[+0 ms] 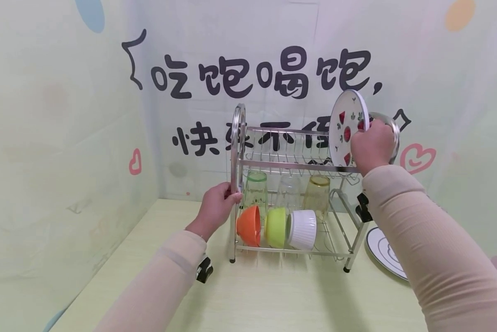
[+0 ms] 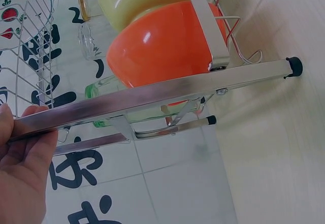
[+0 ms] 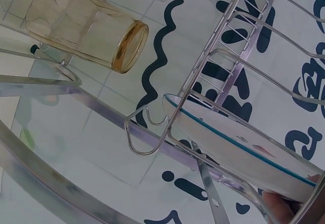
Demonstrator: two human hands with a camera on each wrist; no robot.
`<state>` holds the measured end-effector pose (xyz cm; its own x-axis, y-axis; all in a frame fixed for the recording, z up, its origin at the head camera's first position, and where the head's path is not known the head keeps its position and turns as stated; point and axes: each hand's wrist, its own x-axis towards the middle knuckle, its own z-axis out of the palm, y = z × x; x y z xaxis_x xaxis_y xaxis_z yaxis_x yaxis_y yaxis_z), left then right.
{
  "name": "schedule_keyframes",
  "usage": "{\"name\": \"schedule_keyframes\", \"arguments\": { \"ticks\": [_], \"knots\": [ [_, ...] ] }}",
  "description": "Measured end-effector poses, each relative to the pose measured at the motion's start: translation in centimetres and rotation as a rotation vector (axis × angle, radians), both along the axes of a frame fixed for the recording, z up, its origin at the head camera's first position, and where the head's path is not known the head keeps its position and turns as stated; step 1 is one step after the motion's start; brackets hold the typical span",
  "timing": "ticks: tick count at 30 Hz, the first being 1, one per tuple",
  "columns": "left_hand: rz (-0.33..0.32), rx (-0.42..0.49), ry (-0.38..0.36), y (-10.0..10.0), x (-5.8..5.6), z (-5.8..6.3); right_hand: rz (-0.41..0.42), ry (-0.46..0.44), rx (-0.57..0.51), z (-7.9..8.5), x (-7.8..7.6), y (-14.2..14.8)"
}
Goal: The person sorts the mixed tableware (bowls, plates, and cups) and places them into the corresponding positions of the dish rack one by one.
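A two-tier metal dish rack (image 1: 294,164) stands on the table. My left hand (image 1: 215,207) grips its left side frame, thumb and fingers about the metal bar (image 2: 127,100) in the left wrist view. With my right hand (image 1: 373,145) I hold a white plate with red fruit prints (image 1: 340,124), upright at the right end of the upper tier. In the right wrist view the lower rim of this plate (image 3: 244,145) sits among the rack's wires. Only a bit of the right fingers (image 3: 278,206) shows there; the rack's curved side bar hides the rest.
On the lower tier, an orange bowl (image 1: 247,226), a yellow-green bowl (image 1: 276,228) and a white ribbed bowl (image 1: 303,230) lean in front. Behind stand green (image 1: 256,189), clear (image 1: 288,191) and amber (image 1: 317,193) glasses. Another plate (image 1: 383,251) lies right of the rack.
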<state>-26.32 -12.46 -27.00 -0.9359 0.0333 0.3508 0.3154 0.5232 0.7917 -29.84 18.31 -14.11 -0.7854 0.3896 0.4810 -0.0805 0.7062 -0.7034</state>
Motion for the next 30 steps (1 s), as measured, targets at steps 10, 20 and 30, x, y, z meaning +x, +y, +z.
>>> {"name": "schedule_keyframes", "arguments": {
  "ticks": [10,20,30],
  "knots": [
    [0.004,0.007,-0.018,0.1,0.1,0.1,0.044,-0.046,-0.016,0.5,0.6,0.0],
    [0.021,-0.008,-0.012,0.2,0.2,0.0,0.038,-0.072,0.007,0.6,1.0,0.2],
    [0.026,0.001,-0.03,0.2,0.1,-0.1,0.047,-0.103,-0.035,0.7,1.1,0.1]
  ]
}}
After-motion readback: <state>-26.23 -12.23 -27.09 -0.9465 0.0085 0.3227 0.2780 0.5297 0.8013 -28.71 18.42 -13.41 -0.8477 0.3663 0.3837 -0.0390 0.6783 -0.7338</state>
